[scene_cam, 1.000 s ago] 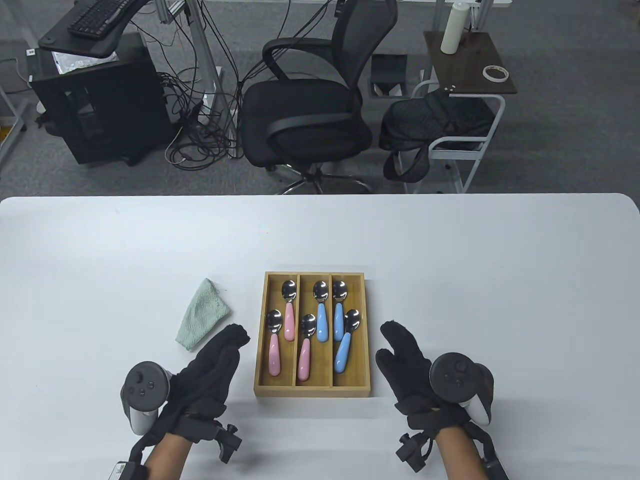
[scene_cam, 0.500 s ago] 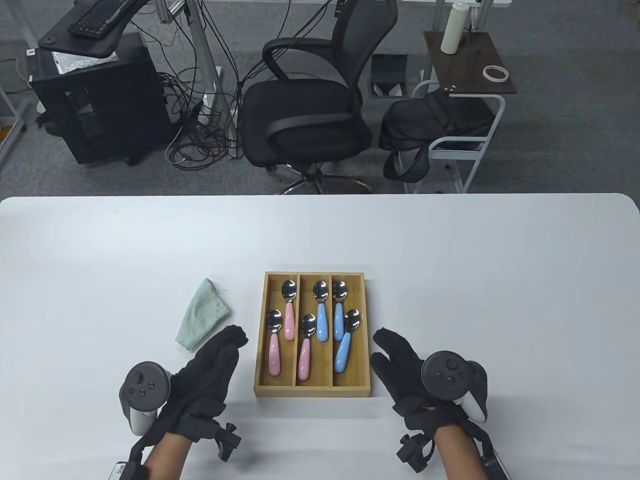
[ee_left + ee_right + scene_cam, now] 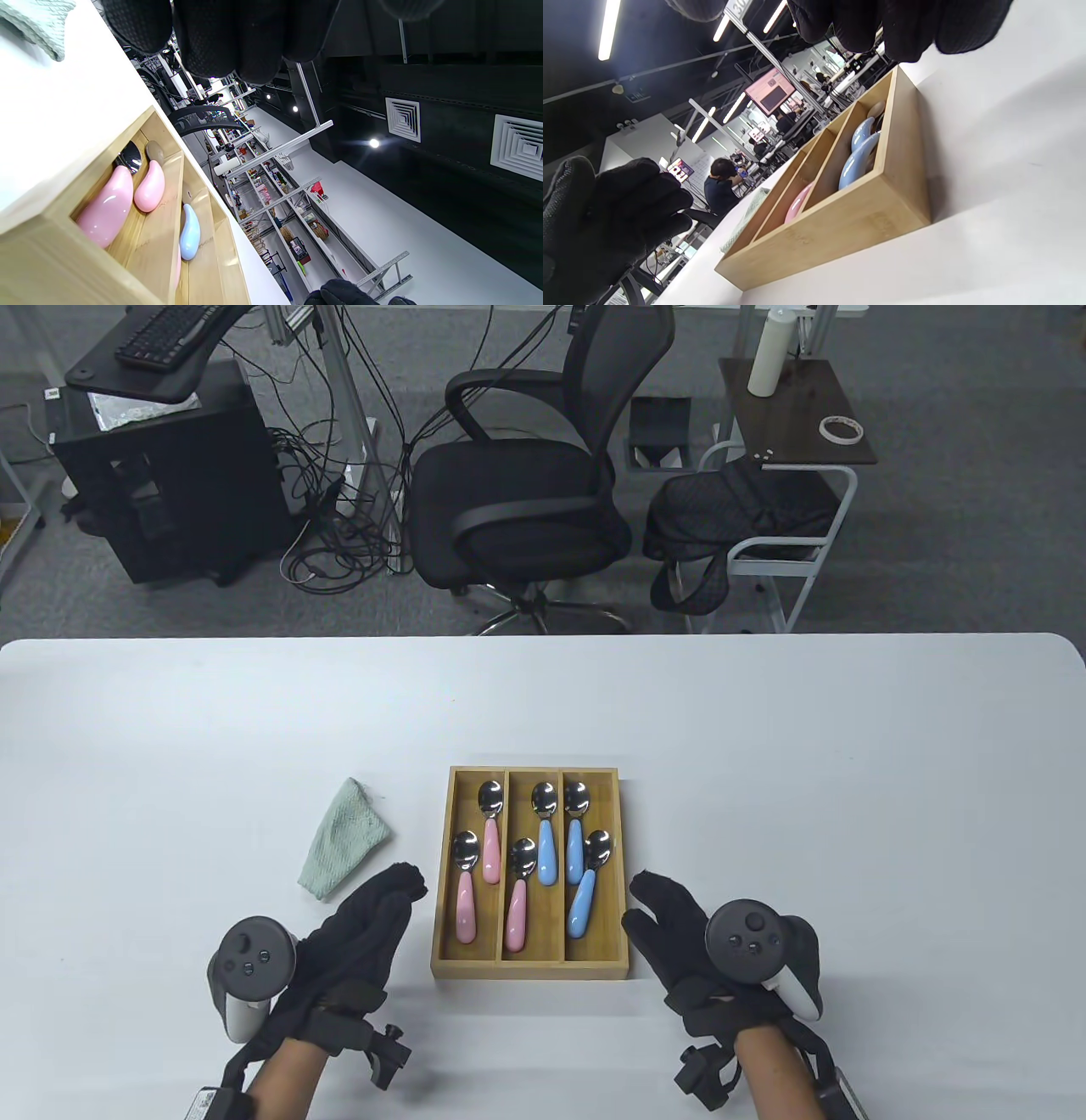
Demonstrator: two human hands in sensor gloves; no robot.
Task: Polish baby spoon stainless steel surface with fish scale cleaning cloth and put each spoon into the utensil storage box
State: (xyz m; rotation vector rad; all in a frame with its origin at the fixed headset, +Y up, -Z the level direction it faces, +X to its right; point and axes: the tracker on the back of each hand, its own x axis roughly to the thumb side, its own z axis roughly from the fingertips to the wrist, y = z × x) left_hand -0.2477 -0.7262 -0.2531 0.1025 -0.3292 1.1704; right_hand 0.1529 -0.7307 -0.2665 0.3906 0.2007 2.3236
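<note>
A wooden storage box (image 3: 533, 969) with three lanes sits at the table's front middle. Several baby spoons with steel bowls lie inside it: pink-handled ones (image 3: 466, 906) in the left and middle lanes, blue-handled ones (image 3: 582, 901) in the middle and right lanes. The pale green cleaning cloth (image 3: 343, 837) lies folded on the table left of the box. My left hand (image 3: 369, 918) rests just left of the box with straight fingers, holding nothing. My right hand (image 3: 670, 920) sits just right of the box, fingers relaxed and empty. The box (image 3: 840, 228) fills the right wrist view; pink handles (image 3: 106, 212) show in the left wrist view.
The white table (image 3: 848, 780) stretches wide to both sides and behind the box. Beyond its far edge stand a black office chair (image 3: 526, 500), a computer stand (image 3: 161, 475) and a small side table (image 3: 797, 415).
My right hand has drifted down and slightly left, closer to the box's right wall. My left hand has barely shifted. Spoons, box and cloth have not moved.
</note>
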